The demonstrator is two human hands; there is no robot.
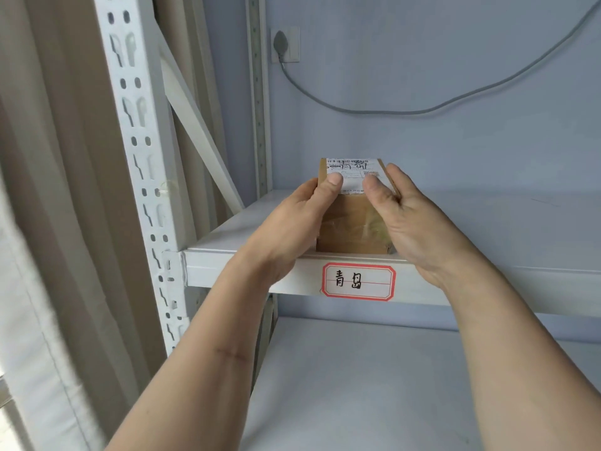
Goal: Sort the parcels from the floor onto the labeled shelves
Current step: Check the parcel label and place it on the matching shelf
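A small brown cardboard parcel (pixel 353 222), taped and with a white shipping label on top, rests on the white upper shelf (pixel 487 232) near its front edge. My left hand (pixel 289 229) grips its left side with the thumb on the top label. On the opposite side, my right hand (pixel 409 222) holds it with the thumb on top too. Just below the parcel, a red-bordered label (pixel 358 281) with handwritten characters is stuck on the shelf's front lip. The fingers behind the parcel are hidden.
A white slotted upright (pixel 143 157) and a diagonal brace (pixel 198 131) stand at the left, with beige curtains (pixel 48 190) beyond. A wall socket (pixel 285 44) and a grey cable (pixel 406 111) hang on the blue wall. A lower shelf (pixel 374 385) lies beneath.
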